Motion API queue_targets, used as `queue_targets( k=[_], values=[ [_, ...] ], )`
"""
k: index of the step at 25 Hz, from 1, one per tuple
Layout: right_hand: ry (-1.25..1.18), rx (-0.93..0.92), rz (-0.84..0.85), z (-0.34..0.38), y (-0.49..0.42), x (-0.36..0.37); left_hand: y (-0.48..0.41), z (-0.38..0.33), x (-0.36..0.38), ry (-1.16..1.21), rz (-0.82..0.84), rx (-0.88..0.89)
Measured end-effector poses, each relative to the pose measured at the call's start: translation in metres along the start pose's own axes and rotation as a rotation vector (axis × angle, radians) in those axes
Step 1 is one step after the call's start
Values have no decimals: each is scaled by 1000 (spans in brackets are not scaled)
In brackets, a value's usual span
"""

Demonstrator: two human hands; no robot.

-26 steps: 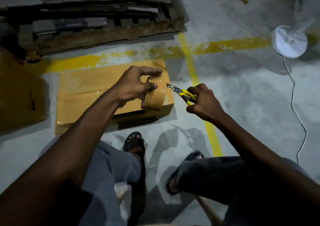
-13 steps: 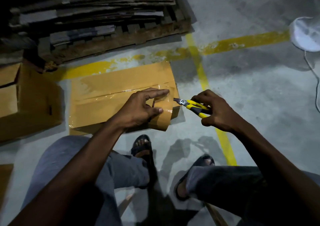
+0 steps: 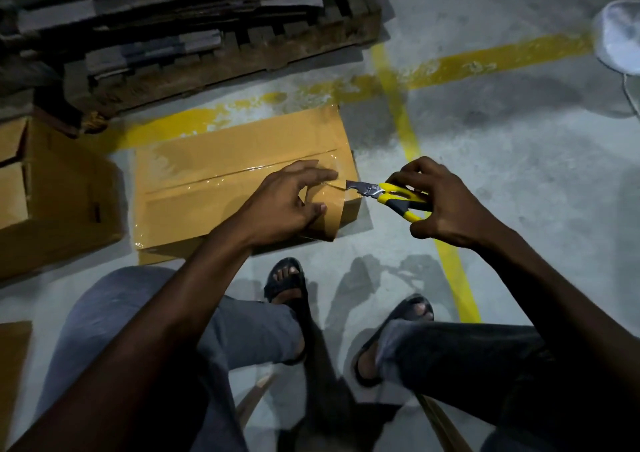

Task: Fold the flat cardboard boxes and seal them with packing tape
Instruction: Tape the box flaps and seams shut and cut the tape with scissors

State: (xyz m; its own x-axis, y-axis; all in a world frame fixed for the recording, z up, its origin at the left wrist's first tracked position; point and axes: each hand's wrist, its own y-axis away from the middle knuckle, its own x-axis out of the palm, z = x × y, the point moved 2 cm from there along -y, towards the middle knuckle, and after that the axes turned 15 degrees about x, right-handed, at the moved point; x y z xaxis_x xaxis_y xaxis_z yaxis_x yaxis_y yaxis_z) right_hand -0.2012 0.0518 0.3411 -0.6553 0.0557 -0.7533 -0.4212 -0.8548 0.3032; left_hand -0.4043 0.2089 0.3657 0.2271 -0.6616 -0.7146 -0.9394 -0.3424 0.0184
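1. Head view: the closed cardboard box (image 3: 225, 188) lies flat on the concrete floor (image 3: 519, 192) at the centre of the frame, with clear tape shining along its middle seam.
2. Your left hand (image 3: 280, 205) is at the box's right end. Its fingers (image 3: 311, 174) and thumb are curled round the tan packing tape roll (image 3: 327, 221), which stands on edge against the box.
3. Your right hand (image 3: 446, 205), right of centre, is clenched on the yellow-and-black handles of the scissors (image 3: 388, 195). The blade tips reach the strip of tape just beside your left index finger.
4. A second box (image 3: 59, 202) stands at the left edge of the frame, near the first.
5. A wooden pallet (image 3: 207, 53) stacked with flat cardboard fills the upper left.
6. Yellow lines (image 3: 485, 62) cross on the floor behind the box, and a white fan base (image 3: 620, 36) sits at the upper right.
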Motion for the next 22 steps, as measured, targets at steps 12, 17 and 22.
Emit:
queue_targets(
  k=[12,17,22],
  values=[
    [125,-55,-39,-6,-10,19,-8,19,17,572,-289,-457],
    [26,7,95,-12,-17,47,-21,12,39,453,-431,-442],
    [-641,273,244,-12,-22,58,-28,-7,75,388,-267,-366]
  ],
)
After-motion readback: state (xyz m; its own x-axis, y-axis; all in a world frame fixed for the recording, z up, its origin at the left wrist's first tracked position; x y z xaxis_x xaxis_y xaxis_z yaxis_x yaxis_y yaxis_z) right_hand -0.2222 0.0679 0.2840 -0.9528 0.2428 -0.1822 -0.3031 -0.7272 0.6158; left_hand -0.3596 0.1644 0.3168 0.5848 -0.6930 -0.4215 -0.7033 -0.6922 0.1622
